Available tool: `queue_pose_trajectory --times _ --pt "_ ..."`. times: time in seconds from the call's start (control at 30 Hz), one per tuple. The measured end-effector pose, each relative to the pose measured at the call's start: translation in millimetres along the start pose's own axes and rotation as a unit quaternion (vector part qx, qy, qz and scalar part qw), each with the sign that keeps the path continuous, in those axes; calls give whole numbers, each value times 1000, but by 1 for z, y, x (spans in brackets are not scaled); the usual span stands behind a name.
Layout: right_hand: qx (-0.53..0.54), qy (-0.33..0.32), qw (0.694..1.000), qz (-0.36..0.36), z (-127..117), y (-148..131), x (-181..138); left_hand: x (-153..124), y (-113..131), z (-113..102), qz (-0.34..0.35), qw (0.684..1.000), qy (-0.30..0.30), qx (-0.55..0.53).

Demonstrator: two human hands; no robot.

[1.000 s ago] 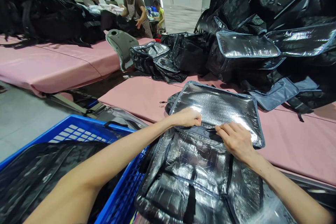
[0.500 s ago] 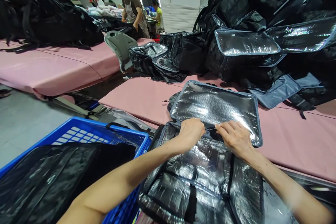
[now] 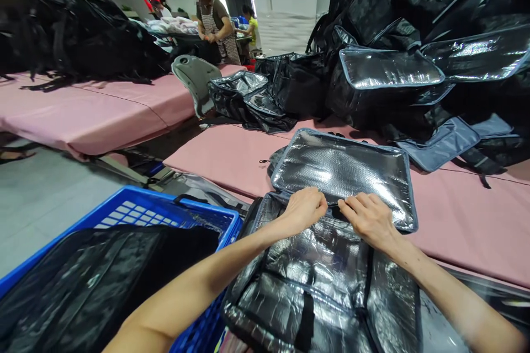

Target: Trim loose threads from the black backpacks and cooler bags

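Note:
Right in front of me lies an insulated bag (image 3: 314, 265) with a shiny silver lining, its body opened toward me. Its silver lid (image 3: 343, 168), edged in grey, is folded back onto the pink table. My left hand (image 3: 306, 208) is closed at the seam between lid and body. A short way to its right, my right hand (image 3: 368, 218) is also closed on that same edge, fingers curled down. What the fingertips pinch is hidden, though both hands touch the bag's dark hinge edge.
To the left stands a blue plastic crate (image 3: 153, 193) holding a dark camouflage bag (image 3: 95, 287). A pile of insulated bags (image 3: 385, 66) covers the back right of the pink table (image 3: 467, 220). More black bags (image 3: 103, 38) lie on the left table. A co-worker (image 3: 213, 22) stands behind.
My hands have stayed at the lid seam, with little movement. The view has shifted slightly, and the co-worker behind has brought their hands together.

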State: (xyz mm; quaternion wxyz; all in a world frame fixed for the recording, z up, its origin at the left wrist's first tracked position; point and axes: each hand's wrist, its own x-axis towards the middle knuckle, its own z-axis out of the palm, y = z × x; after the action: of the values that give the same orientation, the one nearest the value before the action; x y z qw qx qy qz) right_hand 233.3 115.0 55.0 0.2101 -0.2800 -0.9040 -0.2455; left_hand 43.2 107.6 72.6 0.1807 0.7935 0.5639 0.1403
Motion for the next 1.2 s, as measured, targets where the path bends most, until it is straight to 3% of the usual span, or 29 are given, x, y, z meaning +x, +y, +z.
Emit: queue_pose_trajectory --times 0.1,0.17,0.23,0.27,0.33,0.4,0.43,0.53,0.63,0.83,0.97,1.1,1.2 --pt "15 1 999 44 -2 2 -4 -16 -8 -7 24 999 2 -23" --pt "60 -1 993 100 -4 3 -7 -31 -19 -14 17 994 -92 -60" --pt "124 -5 981 149 -4 3 -8 -42 -33 -17 -49 979 -174 -95" --pt "155 -7 974 164 -4 3 -7 -46 -39 -16 -95 977 -163 -95" --pt "204 -12 962 181 -1 0 -2 -48 -50 -11 -145 988 -21 -46" --pt "230 -21 953 194 4 -3 5 -46 -59 -1 -97 985 140 28" --pt "235 -28 951 201 6 -5 8 -46 -63 4 -46 980 188 54" --pt "237 -53 947 208 12 -8 15 -46 -76 17 109 964 219 108" --pt "232 -83 950 194 14 -12 18 -49 -87 22 205 940 220 160" --pt "215 -120 951 186 14 -18 26 -52 -86 21 274 900 275 198" --pt "220 -121 949 193 15 -19 26 -51 -81 19 240 917 279 154" --pt "198 -115 955 189 13 -19 21 -43 -69 10 69 972 221 49" --pt "190 -108 957 191 11 -20 17 -34 -58 6 -13 988 154 24"
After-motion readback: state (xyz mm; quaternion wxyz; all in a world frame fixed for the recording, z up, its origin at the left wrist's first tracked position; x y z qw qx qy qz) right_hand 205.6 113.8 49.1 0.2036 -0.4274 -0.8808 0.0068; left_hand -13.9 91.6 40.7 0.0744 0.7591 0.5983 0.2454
